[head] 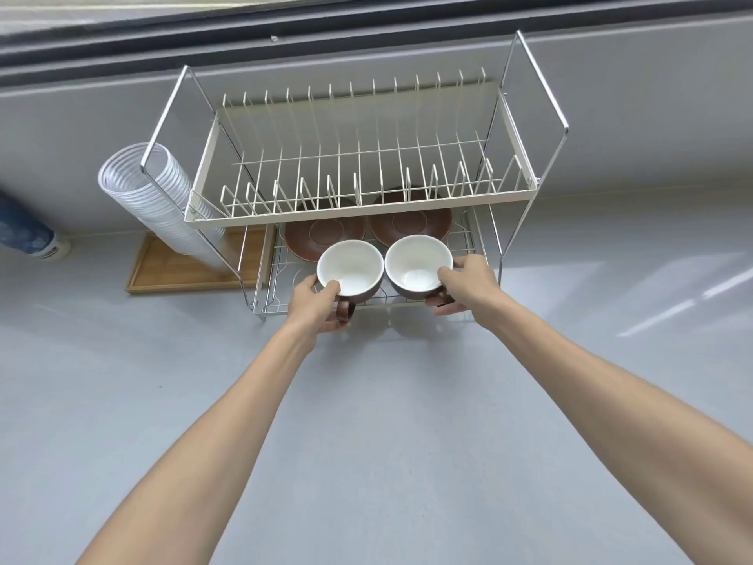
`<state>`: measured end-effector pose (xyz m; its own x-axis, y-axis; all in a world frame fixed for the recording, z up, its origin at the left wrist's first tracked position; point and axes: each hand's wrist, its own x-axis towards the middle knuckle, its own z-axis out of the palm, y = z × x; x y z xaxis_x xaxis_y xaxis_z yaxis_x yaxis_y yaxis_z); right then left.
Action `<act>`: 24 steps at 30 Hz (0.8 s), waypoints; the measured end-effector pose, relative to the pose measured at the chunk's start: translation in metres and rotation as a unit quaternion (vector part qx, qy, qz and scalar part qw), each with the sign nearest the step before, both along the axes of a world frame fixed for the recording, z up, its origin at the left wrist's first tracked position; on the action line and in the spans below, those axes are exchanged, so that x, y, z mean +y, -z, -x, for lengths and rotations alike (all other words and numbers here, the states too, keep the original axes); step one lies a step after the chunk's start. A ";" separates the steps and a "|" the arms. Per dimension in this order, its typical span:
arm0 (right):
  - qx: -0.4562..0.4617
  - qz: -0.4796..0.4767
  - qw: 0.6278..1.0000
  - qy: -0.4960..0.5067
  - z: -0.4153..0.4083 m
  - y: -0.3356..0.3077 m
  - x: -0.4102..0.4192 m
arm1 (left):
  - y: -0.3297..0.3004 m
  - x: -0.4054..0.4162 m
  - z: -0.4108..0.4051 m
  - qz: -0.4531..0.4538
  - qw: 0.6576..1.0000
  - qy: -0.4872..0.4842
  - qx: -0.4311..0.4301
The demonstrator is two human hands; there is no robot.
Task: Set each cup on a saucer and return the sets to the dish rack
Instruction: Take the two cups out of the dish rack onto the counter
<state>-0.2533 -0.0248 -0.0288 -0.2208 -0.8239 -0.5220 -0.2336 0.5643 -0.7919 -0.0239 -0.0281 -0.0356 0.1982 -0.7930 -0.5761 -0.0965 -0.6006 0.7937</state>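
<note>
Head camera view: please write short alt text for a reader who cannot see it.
Two hands, left hand and right hand, each hold a brown cup, left cup and right cup, at the dish rack's lower shelf. Two brown saucers lie behind them.

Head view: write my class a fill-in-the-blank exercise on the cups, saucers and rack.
1. Each hand grips one white-lined brown cup: left hand, right hand; that makes ____ cups.
2. The two brown round saucers lie on the wire dish rack's ____ tier.
3. Both cups are ____ inside.

Missing words: two; lower; empty
</note>
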 end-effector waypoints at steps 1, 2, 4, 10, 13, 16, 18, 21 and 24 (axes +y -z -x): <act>0.000 0.001 1.000 0.006 0.000 0.001 0.002 | -0.001 0.001 0.000 0.000 1.000 -0.003 -0.003; -0.002 0.002 1.000 0.011 0.000 0.001 0.005 | -0.001 0.003 0.000 -0.001 1.000 -0.003 -0.007; -0.010 0.003 1.000 0.021 0.001 -0.002 0.009 | -0.004 0.005 -0.001 0.000 1.000 -0.001 -0.014; -0.012 0.011 0.999 0.044 0.007 -0.012 0.029 | -0.014 0.022 -0.002 0.015 1.000 0.018 -0.019; -0.006 0.017 0.999 0.047 0.015 -0.019 0.048 | -0.022 0.039 0.002 0.022 0.999 0.033 -0.018; -0.001 0.019 0.998 0.054 0.024 -0.023 0.068 | -0.022 0.053 0.007 0.024 0.998 0.049 -0.024; 0.001 0.019 0.998 0.060 0.030 -0.023 0.083 | -0.021 0.063 0.011 0.020 0.998 0.061 -0.028; -0.003 0.020 0.997 0.077 0.041 -0.021 0.104 | -0.019 0.076 0.023 0.017 0.996 0.079 -0.024; -0.007 0.012 0.995 0.100 0.053 -0.015 0.125 | -0.017 0.089 0.039 0.013 0.995 0.100 -0.021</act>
<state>-0.3066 0.1002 -0.0135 -0.3736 -0.7773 -0.5062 -0.1077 0.5783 -0.8087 -0.0624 0.0608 -0.0187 0.0583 -0.8334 -0.5497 -0.2465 -0.5456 0.8010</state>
